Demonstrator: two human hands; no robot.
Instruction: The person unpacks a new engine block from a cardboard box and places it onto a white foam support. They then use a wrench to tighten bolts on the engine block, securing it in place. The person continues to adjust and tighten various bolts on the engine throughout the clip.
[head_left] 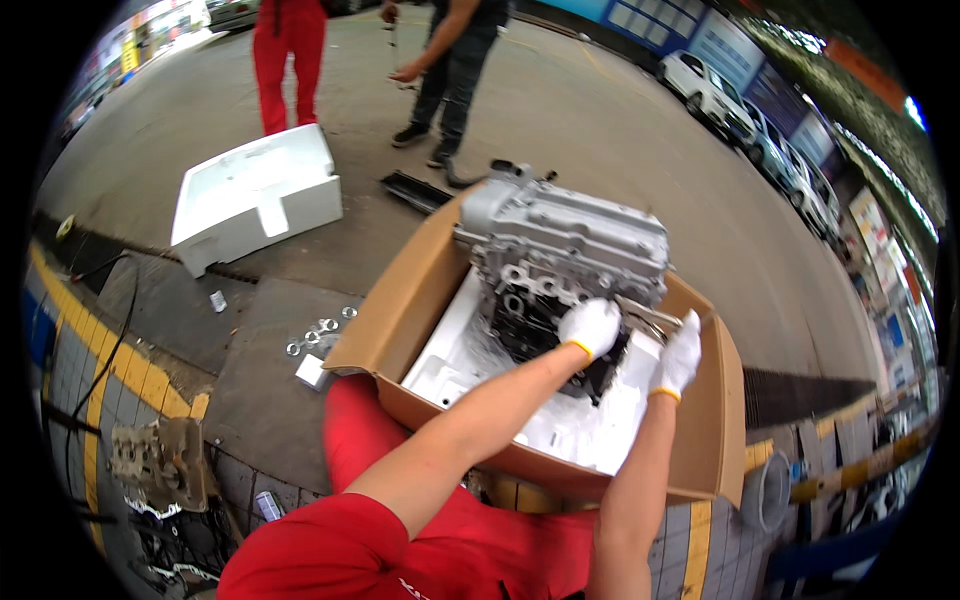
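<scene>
Down inside the brown cardboard box (400,330), a big grey metal engine (560,250) sits on white foam (450,360) that keeps it safe. Left hand (590,326) in a white glove is curled on the engine's side. Right hand (678,355) grips a thin metal tool (645,316) against it.

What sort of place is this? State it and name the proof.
Probably the open forecourt of a car repair shop: a bare engine sits in a foam-lined cardboard box on the paving, parked cars line the far side, and another engine part lies on the ground.
</scene>
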